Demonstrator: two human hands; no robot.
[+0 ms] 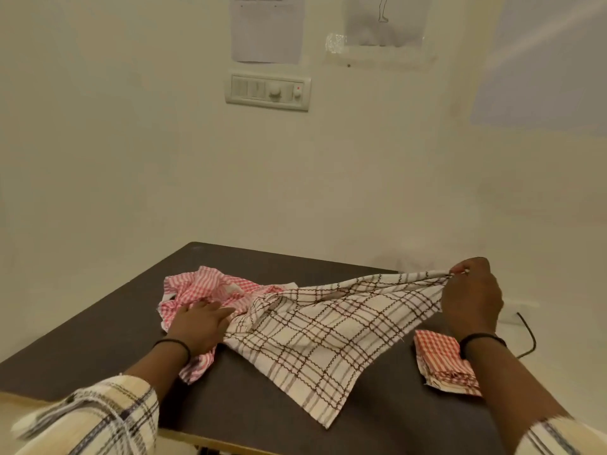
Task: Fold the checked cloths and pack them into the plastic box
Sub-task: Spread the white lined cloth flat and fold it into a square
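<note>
A cream cloth with brown checks [315, 336] lies stretched across the dark table [98, 336]. My right hand [469, 297] pinches one of its corners and holds it lifted at the far right. My left hand [200, 323] rests flat, fingers together, on a crumpled red-and-white checked cloth [210, 287] where the brown-checked cloth meets it; whether it grips either cloth I cannot tell. A folded red-and-white checked cloth [443, 359] lies on the table at the right, partly behind my right forearm. No plastic box is in view.
The table's far edge stands close to a pale wall with a switch panel [267, 92] and taped papers [266, 27]. A black cable [528, 336] hangs off past the table's right side near a white socket strip.
</note>
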